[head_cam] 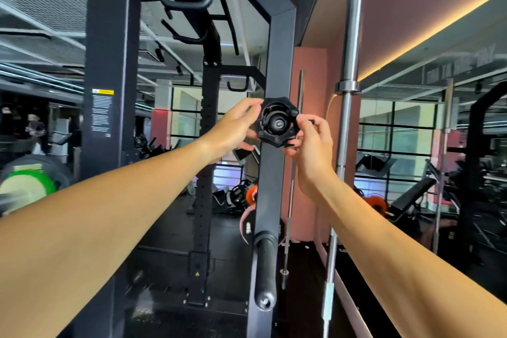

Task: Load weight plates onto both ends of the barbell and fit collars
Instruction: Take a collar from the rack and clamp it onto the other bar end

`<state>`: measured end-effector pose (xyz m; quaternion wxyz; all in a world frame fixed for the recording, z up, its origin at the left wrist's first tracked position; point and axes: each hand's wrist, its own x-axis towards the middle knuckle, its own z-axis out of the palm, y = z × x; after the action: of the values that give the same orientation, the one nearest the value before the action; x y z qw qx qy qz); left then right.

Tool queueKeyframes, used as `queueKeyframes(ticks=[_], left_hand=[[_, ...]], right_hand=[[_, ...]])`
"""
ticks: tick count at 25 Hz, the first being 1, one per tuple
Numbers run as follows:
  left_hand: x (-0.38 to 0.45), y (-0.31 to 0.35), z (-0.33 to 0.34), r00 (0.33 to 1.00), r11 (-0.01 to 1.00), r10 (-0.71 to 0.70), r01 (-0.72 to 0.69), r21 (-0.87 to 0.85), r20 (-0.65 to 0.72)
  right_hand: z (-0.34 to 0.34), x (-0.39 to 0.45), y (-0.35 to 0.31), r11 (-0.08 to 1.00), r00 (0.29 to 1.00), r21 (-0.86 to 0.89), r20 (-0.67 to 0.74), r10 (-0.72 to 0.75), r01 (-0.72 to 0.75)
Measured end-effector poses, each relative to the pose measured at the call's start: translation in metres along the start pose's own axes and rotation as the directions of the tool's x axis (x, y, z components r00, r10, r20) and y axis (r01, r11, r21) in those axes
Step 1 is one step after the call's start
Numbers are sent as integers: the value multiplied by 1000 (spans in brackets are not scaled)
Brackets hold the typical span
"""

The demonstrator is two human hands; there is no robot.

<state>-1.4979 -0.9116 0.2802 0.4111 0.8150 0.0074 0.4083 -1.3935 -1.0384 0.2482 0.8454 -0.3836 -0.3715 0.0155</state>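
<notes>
A black barbell collar [277,122] sits on a storage peg on the grey rack upright [275,68], at arm's length in front of me. My left hand [236,125] grips its left rim with curled fingers. My right hand [311,140] pinches the collar's right side and its small lever. A green weight plate [26,186] shows blurred at the far left edge, with a dark plate behind it. The barbell it sits on is barely visible.
A black peg [265,271] juts toward me from the upright below the collar. A spare steel barbell [348,107] stands upright to the right, beside a mirror wall. The thick black rack post [109,63] stands on the left. Orange plates [251,193] lie on the floor beyond.
</notes>
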Motion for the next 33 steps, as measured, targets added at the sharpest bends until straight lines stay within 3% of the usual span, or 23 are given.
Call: queueKeyframes(ticks=[3, 6, 8, 14, 17, 24, 30, 33], left_hand=[[-21, 24, -12, 998, 998, 50, -49, 27, -45], [-44, 35, -40, 992, 997, 42, -48, -55, -116], [-64, 29, -72, 987, 999, 8, -15, -46, -158], [-164, -15, -210, 985, 978, -31, 65, 198, -171], [-221, -33, -287, 970, 952, -121, 173, 251, -209], [-347, -47, -423, 929, 860, -257, 346, 374, -267], [-428, -69, -493, 884, 809, -313, 440, 391, -347], [-448, -83, -516, 846, 764, -352, 507, 400, -401]], right_hand=[[25, -14, -8, 990, 986, -16, -86, -141, 140], [65, -38, -6, 968, 967, -26, -56, -249, 248], [98, -58, 4, 982, 983, -8, 1, -186, 186], [208, -149, 76, 995, 973, -20, 208, 98, -96], [271, -207, 109, 973, 928, -12, 298, 225, -231], [378, -323, 160, 938, 781, -82, 533, 326, -337], [435, -390, 192, 867, 633, -168, 620, 463, -469], [456, -407, 205, 837, 599, -242, 603, 526, -491]])
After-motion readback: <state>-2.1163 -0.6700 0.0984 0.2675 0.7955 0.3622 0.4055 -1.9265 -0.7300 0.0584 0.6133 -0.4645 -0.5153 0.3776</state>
